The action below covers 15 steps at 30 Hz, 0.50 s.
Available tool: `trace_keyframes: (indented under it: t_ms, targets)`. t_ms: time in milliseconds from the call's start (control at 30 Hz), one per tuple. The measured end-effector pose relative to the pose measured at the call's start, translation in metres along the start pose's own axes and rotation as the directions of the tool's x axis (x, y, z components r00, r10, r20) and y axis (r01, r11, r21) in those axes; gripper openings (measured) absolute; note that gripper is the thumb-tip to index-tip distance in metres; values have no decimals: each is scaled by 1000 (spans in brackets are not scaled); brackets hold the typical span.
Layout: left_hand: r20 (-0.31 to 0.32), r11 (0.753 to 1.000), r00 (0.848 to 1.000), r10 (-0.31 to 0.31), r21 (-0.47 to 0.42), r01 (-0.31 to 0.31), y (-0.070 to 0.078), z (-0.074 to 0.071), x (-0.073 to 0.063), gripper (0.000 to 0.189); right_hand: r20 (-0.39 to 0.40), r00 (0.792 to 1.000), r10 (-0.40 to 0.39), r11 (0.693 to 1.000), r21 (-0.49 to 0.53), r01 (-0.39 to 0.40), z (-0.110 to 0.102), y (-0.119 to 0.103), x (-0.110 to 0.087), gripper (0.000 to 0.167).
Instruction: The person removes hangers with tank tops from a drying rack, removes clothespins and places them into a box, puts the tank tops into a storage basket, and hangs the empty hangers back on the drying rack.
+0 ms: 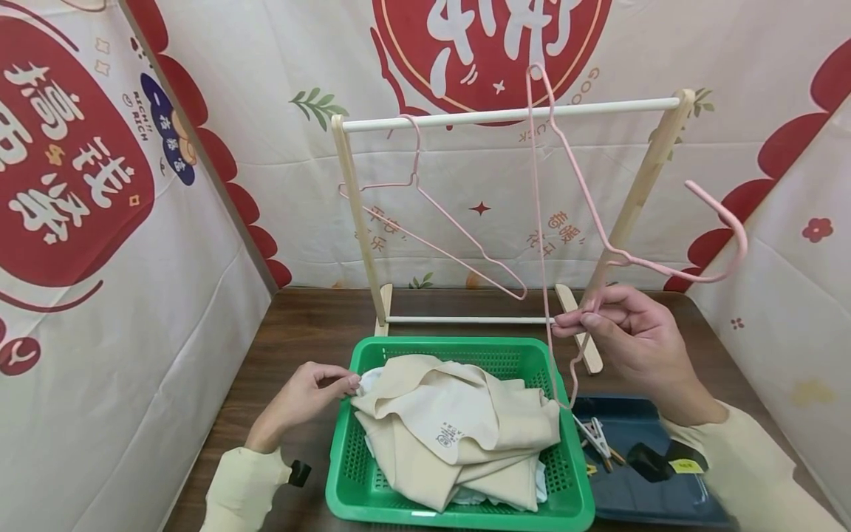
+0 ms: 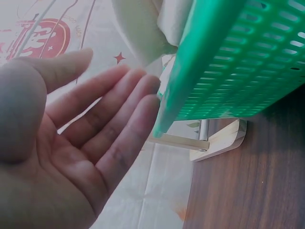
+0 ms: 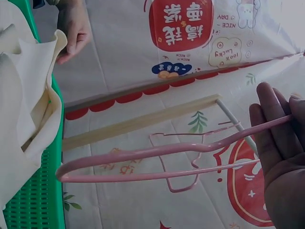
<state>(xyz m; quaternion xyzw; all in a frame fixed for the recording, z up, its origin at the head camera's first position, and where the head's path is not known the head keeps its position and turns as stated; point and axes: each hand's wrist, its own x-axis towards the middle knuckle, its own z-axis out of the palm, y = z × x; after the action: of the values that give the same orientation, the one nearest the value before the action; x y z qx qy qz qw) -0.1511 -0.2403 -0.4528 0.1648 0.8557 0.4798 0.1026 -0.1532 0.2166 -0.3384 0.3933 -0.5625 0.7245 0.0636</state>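
My right hand (image 1: 638, 340) pinches a pink wire hanger (image 1: 739, 236) between thumb and fingers, above the right side of a green perforated basket (image 1: 459, 516). The hanger is tilted, its hook pointing right; in the right wrist view one rounded end of the hanger (image 3: 143, 153) reaches toward the basket. Cream clothing (image 1: 405, 458) with a small dark print on its pale inside lies heaped in the basket, over some white cloth. At the basket's left rim is my left hand (image 1: 302, 403); the left wrist view shows its fingers (image 2: 126, 129) loosely extended, holding nothing.
Behind the basket stands a wooden rack with a white rail (image 1: 479, 118), where another pink hanger (image 1: 417, 151) hangs at the left. A dark blue tray (image 1: 638, 488) with clips (image 1: 598, 440) lies right of the basket. Printed cloth walls (image 1: 266, 89) surround the brown table (image 1: 312, 318).
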Motion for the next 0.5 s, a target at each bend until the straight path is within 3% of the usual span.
trace_keyframes:
  t_ms: [233,500]
  targets:
    - [-103,995,990,-95,-30,92,-3,2,2,29,2,1000,-6,1000,30,6,-9,-9,-8,20]
    - [-298,980,936,-189,1,199,-5,6,7,25,8,1000,-12,997,75,11,-16,-15,-15,21]
